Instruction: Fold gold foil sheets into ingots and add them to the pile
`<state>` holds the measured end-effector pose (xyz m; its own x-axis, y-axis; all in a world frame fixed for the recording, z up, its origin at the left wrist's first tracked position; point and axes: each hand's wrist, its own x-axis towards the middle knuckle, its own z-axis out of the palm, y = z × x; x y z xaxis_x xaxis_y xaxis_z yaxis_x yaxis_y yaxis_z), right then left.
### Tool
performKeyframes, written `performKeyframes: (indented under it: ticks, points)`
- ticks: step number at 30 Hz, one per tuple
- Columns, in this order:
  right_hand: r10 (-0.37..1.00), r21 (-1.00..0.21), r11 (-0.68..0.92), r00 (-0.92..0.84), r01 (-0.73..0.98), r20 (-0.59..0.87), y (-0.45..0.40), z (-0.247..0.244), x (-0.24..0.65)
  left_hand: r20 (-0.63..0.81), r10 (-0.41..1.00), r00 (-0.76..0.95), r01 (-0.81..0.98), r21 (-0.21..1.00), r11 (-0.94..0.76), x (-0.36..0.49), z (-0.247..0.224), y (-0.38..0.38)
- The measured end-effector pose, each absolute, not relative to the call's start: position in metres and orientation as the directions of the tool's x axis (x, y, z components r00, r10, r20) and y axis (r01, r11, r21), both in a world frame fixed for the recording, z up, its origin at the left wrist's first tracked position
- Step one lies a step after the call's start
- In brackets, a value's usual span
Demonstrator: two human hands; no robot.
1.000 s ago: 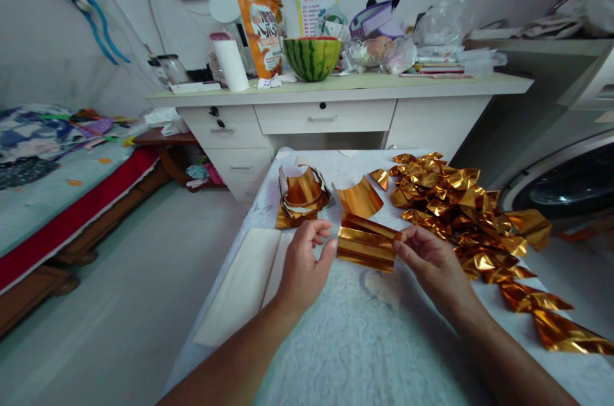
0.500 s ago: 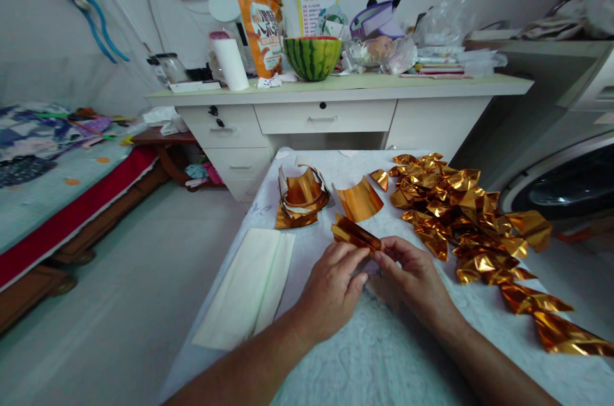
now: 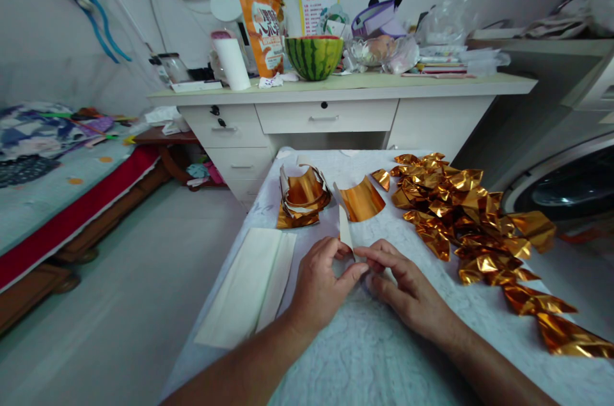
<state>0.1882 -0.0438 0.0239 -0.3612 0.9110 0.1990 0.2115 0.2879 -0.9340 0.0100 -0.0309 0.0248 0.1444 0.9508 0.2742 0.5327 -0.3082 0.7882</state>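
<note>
Between my hands stands a narrow folded piece of gold foil paper (image 3: pixel 345 231), its pale back side facing me. My left hand (image 3: pixel 323 281) is closed on it, thumb and fingers pinching its lower part. The fingertips of my right hand (image 3: pixel 400 278) close on its lower right edge; the exact grip is partly hidden. Just beyond lies a curved gold sheet (image 3: pixel 363 199). To its left is a curled stack of gold sheets (image 3: pixel 304 188). A large pile of folded gold foil pieces (image 3: pixel 446 201) spreads along the right side.
A pale flat paper packet (image 3: pixel 244 288) lies left of my hands on the cloth-covered table (image 3: pixel 336 355). Behind stands a white desk (image 3: pixel 330 115) bearing a cut watermelon (image 3: pixel 314 57) and an orange pouch (image 3: pixel 261 32). A washing machine (image 3: pixel 566 156) is at right, a bed (image 3: pixel 71 201) at left.
The gold foil paper has turned from lying slantwise, gold side showing, to upright with its pale side towards me. Both hands have shifted slightly left and nearer to me.
</note>
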Motion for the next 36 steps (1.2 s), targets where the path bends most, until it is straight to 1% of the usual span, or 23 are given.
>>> performKeyframes:
  ticks: [2,6,9,11,14,16,18,20,23,26,29,33,36]
  points:
    - [0.896,-0.923,0.314,-0.389,0.220,0.212,-0.044,0.023,0.188,0.270,0.955,0.121,0.549,0.783,-0.291,0.009,0.024,-0.030]
    - [0.888,-0.918,0.318,-0.415,0.238,0.201,-0.044,0.022,0.189,0.277,0.952,0.129,0.563,0.770,-0.300,0.008,0.021,-0.028]
    - [0.904,-0.920,0.308,-0.377,0.244,0.203,-0.043,0.022,0.190,0.274,0.955,0.113,0.589,0.756,-0.287,0.007,0.019,-0.028]
    - [0.932,-0.920,0.283,-0.303,0.272,0.198,-0.041,0.020,0.192,0.265,0.960,0.088,0.597,0.758,-0.264,0.006,0.020,-0.028]
    - [0.981,-0.931,0.183,-0.123,0.315,0.151,-0.035,0.014,0.197,0.254,0.966,0.051,0.573,0.785,-0.237,0.003,0.025,-0.028]
    - [0.993,-0.954,0.104,0.028,0.280,0.116,-0.030,0.008,0.202,0.246,0.968,0.040,0.534,0.814,-0.229,0.001,0.028,-0.028]
    - [0.993,-0.961,0.046,0.090,0.272,0.072,-0.026,0.003,0.208,0.230,0.972,0.047,0.472,0.852,-0.225,-0.001,0.030,-0.027]
    - [0.996,-0.970,0.036,0.074,0.239,0.055,-0.024,0.001,0.212,0.207,0.975,0.081,0.382,0.897,-0.222,-0.002,0.030,-0.028]
    - [0.999,-0.990,0.048,-0.012,0.134,0.047,-0.024,0.005,0.215,0.160,0.976,0.150,0.236,0.953,-0.193,-0.003,0.029,-0.028]
    - [0.998,-0.998,0.047,-0.051,0.031,0.046,-0.027,0.014,0.214,0.121,0.974,0.194,0.148,0.977,-0.151,-0.003,0.025,-0.027]
    - [1.000,-1.000,0.006,-0.004,-0.014,0.006,-0.028,0.021,0.214,0.104,0.973,0.208,0.123,0.984,-0.131,-0.003,0.021,-0.025]
    - [0.998,-1.000,-0.011,0.065,0.011,-0.010,-0.025,0.021,0.214,0.085,0.980,0.179,0.090,0.991,-0.103,0.000,0.017,-0.020]
    - [0.998,-0.999,-0.033,0.055,0.039,-0.031,-0.023,0.015,0.214,0.051,0.992,0.112,0.165,0.984,-0.069,0.002,0.014,-0.020]
